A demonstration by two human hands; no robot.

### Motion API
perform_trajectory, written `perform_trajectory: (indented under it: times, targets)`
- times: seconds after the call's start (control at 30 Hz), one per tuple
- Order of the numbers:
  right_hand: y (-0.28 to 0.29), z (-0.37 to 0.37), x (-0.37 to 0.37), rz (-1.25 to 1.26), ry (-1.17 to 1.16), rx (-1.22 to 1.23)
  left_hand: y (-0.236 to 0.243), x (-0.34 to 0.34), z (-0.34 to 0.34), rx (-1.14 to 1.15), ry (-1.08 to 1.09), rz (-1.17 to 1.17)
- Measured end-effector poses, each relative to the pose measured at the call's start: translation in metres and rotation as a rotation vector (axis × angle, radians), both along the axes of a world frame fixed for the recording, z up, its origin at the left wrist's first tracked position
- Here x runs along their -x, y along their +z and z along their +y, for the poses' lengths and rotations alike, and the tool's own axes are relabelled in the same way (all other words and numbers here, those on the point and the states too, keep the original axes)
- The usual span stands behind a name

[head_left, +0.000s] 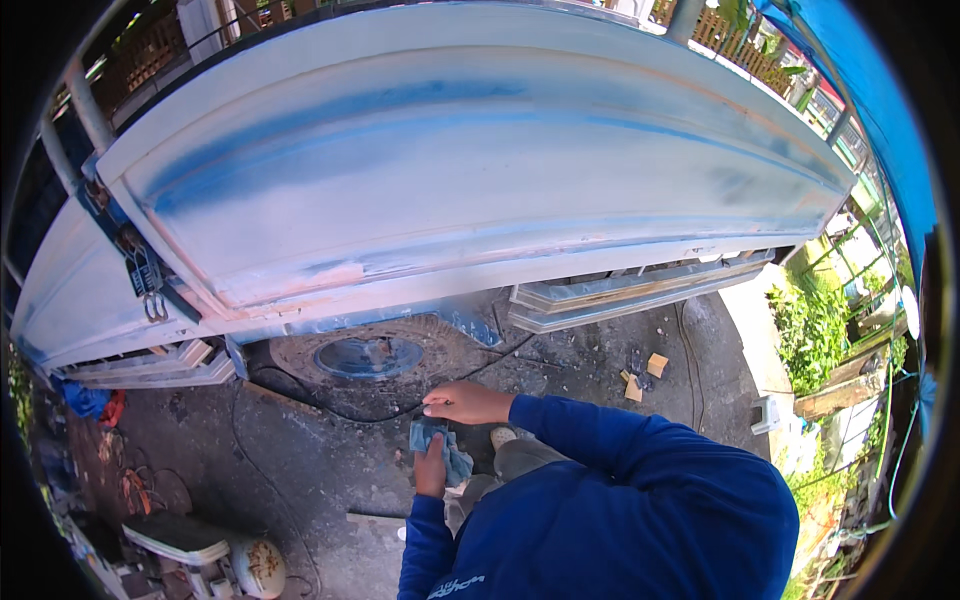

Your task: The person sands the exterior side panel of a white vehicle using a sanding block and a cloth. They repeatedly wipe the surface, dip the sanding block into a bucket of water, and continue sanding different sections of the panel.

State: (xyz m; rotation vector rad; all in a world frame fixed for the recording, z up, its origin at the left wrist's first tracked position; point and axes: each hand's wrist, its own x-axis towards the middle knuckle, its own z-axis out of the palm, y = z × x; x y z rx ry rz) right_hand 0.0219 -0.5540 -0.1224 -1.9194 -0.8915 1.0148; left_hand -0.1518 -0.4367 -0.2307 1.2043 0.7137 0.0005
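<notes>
In front of my body, my left hand [431, 470] is closed around a crumpled blue-grey cloth [455, 464], thumb lying over it. Just above the cloth, my right hand [468, 403] has its fingers pinched together; whatever they hold is too small to make out. Both arms wear dark blue sleeves. Beyond my hands stands a large truck side panel [450, 190], mostly whitish with patches and streaks of blue. Neither hand touches it. Below the panel is a tyre with a blue wheel hub [369, 356].
A dark cable [345, 415] crosses the stained concrete floor [360, 470]. Small tan pieces [656, 364] lie at the right. Grey metal side rails [640, 292] jut under the panel. A rusty white tank [259, 567] sits at the lower left. A blue tarp [885, 110] hangs at the right.
</notes>
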Motion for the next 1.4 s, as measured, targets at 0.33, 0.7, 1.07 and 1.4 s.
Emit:
perform_trajectory:
  times: [0.33, 0.7, 1.07, 1.4]
  targets:
    - [-0.263, 0.054, 0.039, 0.373, 0.057, 0.290, -0.137, 0.050, -0.012, 0.219, 0.255, 0.216]
    - [-0.705, 0.096, 0.050, -0.205, 0.590, 0.650, -0.404, 0.052, -0.108, 0.636, 1.019, 0.339]
    - [-0.844, 0.085, 0.096, -0.367, 0.482, 0.685, -0.443, 0.063, -0.106, 0.437, 0.857, 0.434]
    - [-0.522, 0.090, 0.047, 0.478, -0.139, 0.469, -0.325, 0.048, -0.020, -0.415, 0.419, 0.360]
